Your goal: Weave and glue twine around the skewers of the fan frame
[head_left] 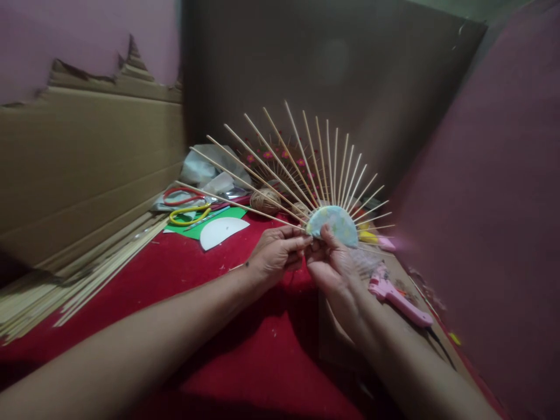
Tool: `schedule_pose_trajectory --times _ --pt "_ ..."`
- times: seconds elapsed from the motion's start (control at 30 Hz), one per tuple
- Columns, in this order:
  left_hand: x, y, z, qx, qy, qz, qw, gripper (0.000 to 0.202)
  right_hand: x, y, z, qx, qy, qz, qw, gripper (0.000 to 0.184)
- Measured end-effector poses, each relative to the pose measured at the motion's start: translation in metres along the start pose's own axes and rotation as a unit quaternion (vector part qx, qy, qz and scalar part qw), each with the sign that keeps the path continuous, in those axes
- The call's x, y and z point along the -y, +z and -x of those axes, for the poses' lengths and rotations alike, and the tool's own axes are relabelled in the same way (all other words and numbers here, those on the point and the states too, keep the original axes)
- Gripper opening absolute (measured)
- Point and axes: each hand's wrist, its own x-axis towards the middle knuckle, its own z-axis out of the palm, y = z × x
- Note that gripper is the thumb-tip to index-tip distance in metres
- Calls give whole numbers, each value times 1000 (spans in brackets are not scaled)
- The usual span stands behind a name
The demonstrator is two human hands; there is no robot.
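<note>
The right hand (330, 256) pinches a half-disc (336, 221), its thumb pressed on the pale blue and yellow patterned face and the fingers curled below and behind. The left hand (280, 248), thumb and fingers drawn together, pinches the half-disc at its lower left corner; the fingertips partly hide the contact. Thin wooden sticks (294, 125) spread from the curved rim like rays, and the whole piece is held above the middle of the red surface (210, 326).

Left of the hands, a white half-circle (224, 233) overlaps a green sheet (184, 232). Scissors with yellow handles (192, 223) lie on the sheet, beside a red-handled pair (179, 203). Right of the hands, a pink glue gun (400, 300) rests near the right edge of the surface.

Toward the far edge, behind the sticks, sit a ball of twine (265, 201), a plastic bag (201, 166) and a dark piece with pink flowers (282, 154). Along the left edge lies a bundle of loose sticks (79, 280), beside an upright cardboard panel (96, 151) with a torn top.
</note>
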Motion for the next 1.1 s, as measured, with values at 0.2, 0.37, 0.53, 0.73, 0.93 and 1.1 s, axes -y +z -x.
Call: schedule_pose_trajectory --times 0.2,0.37,0.53,0.73,0.93,1.1 --pt "5 -3 -4 20 54 -17 998 16 -1 11 6 -58 11 -55 997 17" --pt "8 -7 -6 42 88 -39 994 14 0 12 5 -64 20 -60 996 23" --pt "5 -8 -4 65 101 -90 989 13 2 11 5 -55 21 -69 996 24" --pt "-6 -5 1 33 103 -139 984 15 4 7 1 -36 3 -79 996 26" --pt "-11 -2 2 -22 103 -102 989 16 5 3 -3 -35 -12 -72 997 24" --pt "-8 -1 3 -13 116 -99 988 16 5 1 -5 -19 -10 -58 998 26"
